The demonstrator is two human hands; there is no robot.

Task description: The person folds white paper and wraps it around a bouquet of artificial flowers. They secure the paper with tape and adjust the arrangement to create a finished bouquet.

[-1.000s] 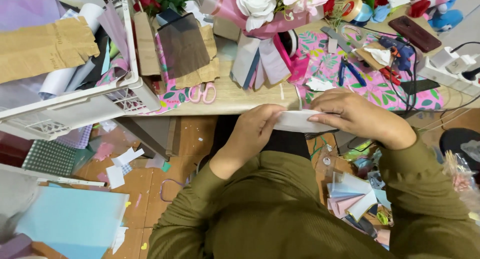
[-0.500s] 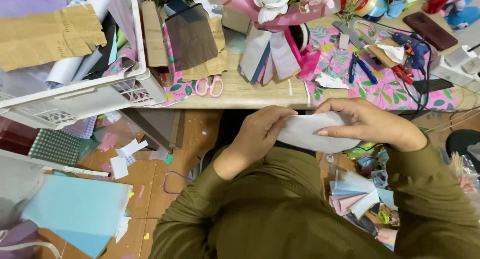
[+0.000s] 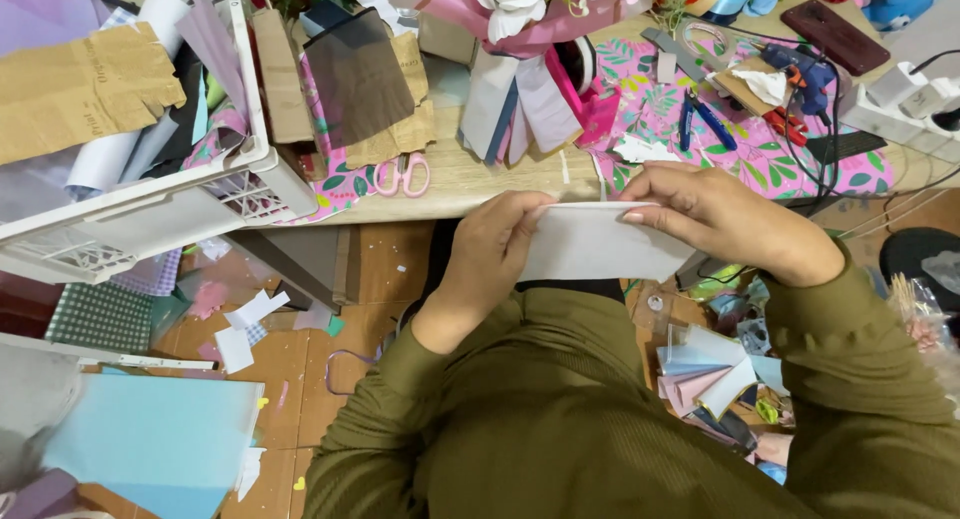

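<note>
Both hands meet just in front of the near edge of a cluttered wooden table (image 3: 470, 184), holding a folded piece of white paper (image 3: 590, 244) between them. The left hand (image 3: 495, 249) is closed around the paper's left end, fingers curled over its top edge and thumb hidden behind it. The right hand (image 3: 715, 219) lies across the paper's right part, fingers held together and stretched flat along the upper fold, pinning it against the thumb below. The paper hangs level above the person's lap, clear of the table. Both arms wear olive-green ribbed sleeves (image 3: 560, 419). On the table, just beyond the left hand, lie pink-handled scissors (image 3: 402, 175); farther back stands a bouquet with a white rose wrapped in pink paper (image 3: 520, 9). To the far right, a pink leaf-patterned cloth (image 3: 740, 149) carries blue-handled pliers (image 3: 700, 121). On the left, a white plastic lattice basket (image 3: 150, 219) holds rolls of paper and a torn brown cardboard piece (image 3: 80, 89). Down on the floor at near left lies a pale blue sheet (image 3: 150, 444), and at near right a fan of folded pastel papers (image 3: 705, 374).
</note>
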